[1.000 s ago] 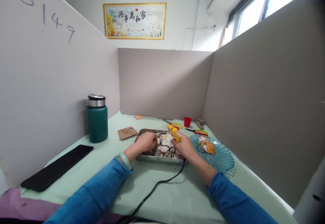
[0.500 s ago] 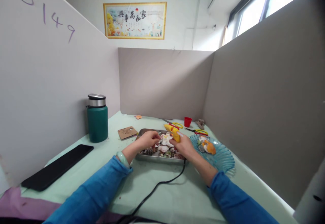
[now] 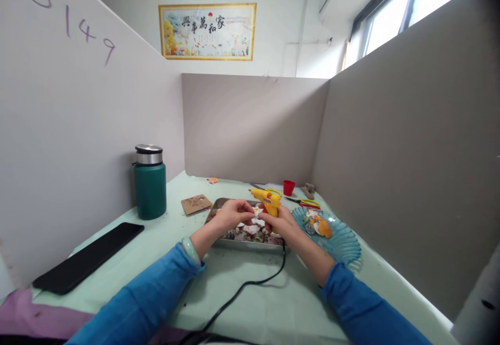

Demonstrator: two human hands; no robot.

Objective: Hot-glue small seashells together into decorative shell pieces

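Observation:
My right hand (image 3: 282, 222) is closed round the handle of a yellow hot glue gun (image 3: 266, 199), whose nozzle points left. A black cord (image 3: 250, 281) runs from it down the table. Close beside it, my left hand (image 3: 235, 213) has its fingers pinched together, and the fingertips of both hands nearly meet. Something small and pale shows between them, too small to name. Both hands are over a metal tray (image 3: 250, 246) filled with seashells (image 3: 253, 229), partly covered by my hands.
To the right is a blue glass plate (image 3: 347, 246) holding orange and pale shells (image 3: 322, 227). Scissors (image 3: 304, 203) and a red cup (image 3: 289, 187) stand behind. A brown card (image 3: 196, 204), a green flask (image 3: 150, 191) and a black flat object (image 3: 89, 256) lie leftward. Grey partitions (image 3: 253, 126) enclose the table.
My left hand has moved right, bringing its fingertips close to my right hand. The glue gun has turned to show more of its side and its nozzle has shifted slightly left.

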